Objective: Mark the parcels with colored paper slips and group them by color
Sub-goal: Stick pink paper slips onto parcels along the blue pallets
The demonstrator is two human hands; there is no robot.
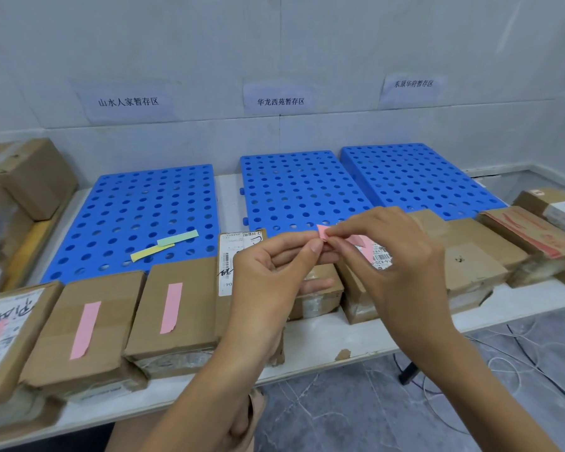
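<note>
A white wall [274, 44] carrying three paper signs is seen in the head view, and below it a white table [519, 305] on which three blue perforated boards [294, 184] are laid side by side. Cardboard parcels [470, 256] are ranged along the table's front edge. Two at the left are each already marked with a pink strip [172, 308], and a yellow slip [147, 252] and a green slip [178, 238] lie overlapping on the leftmost board. Above the middle of the row a pink slip [323, 231] is held between both hands. It is pinched by the thumb and forefinger of the left hand [274, 265] and by the curled fingertips of the right hand [395, 252], close together at one end. Whether the pink seen beyond the right fingers belongs to the same slip cannot be told. The slip is judged thin, light and limp, easily creased or torn, so it is best taken by its edges and pressed flat onto bare cardboard. The parcels look stiff enough to be gripped by their sides.
</note>
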